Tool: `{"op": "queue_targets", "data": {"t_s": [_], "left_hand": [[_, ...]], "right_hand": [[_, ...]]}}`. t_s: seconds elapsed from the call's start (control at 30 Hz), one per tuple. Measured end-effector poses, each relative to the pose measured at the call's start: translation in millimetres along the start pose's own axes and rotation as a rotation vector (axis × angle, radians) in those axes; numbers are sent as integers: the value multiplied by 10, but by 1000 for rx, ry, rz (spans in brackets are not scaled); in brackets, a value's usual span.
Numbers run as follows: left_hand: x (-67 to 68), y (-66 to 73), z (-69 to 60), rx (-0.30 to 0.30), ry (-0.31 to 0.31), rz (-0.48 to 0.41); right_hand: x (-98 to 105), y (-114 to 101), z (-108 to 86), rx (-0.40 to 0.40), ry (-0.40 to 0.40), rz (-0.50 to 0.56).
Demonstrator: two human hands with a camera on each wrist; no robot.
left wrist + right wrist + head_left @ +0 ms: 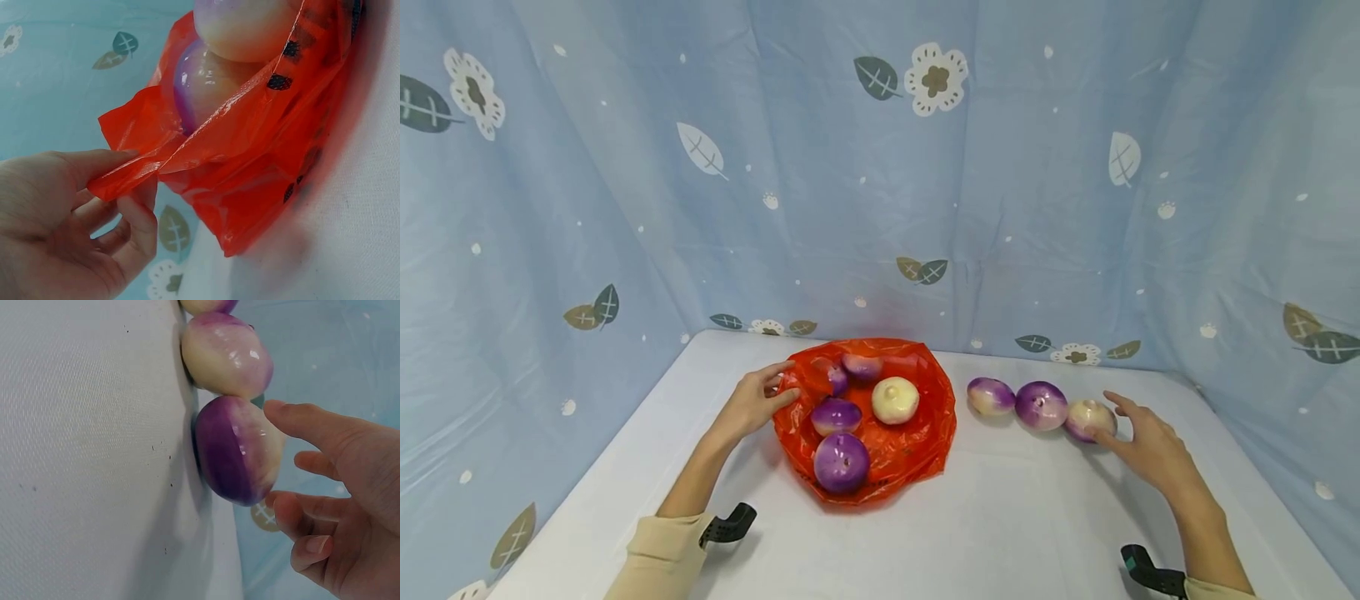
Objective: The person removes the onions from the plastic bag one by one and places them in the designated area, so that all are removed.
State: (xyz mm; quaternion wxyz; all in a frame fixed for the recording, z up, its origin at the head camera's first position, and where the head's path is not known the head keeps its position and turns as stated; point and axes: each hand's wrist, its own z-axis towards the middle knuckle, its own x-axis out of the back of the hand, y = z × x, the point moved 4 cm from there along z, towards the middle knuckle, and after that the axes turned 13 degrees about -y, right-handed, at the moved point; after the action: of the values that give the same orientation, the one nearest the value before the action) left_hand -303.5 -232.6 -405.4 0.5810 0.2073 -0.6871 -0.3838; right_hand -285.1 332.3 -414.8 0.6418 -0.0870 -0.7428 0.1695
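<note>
A red plastic bag [917,450] lies spread with its mouth upward, several glossy purple-and-white turnip-like vegetables [842,462] in it. My left hand [752,406] pinches the left rim of this bag, with a fold between thumb and finger in the left wrist view. To the right, a row of similar vegetables stands on the table: a left one [991,397], a middle one [1041,406] and a right one [1082,417]. Around the right one, my right hand [1153,446] is spread, its thumb at the vegetable's edge. Whether the thumb touches it is unclear.
The table has a white cover [1000,533]. A blue curtain [820,167] with printed leaves and flowers hangs along the back and both sides. A black wrist camera [730,525] sits on the left sleeve, another [1150,571] by the right wrist.
</note>
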Motion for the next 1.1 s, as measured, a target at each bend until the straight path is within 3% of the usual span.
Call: {"op": "queue_targets", "data": {"t_s": [1.1], "left_hand": [[-25,12,-10,17,-23,-23]], "right_hand": [[60,-134,-88,26,17,-14]]}}
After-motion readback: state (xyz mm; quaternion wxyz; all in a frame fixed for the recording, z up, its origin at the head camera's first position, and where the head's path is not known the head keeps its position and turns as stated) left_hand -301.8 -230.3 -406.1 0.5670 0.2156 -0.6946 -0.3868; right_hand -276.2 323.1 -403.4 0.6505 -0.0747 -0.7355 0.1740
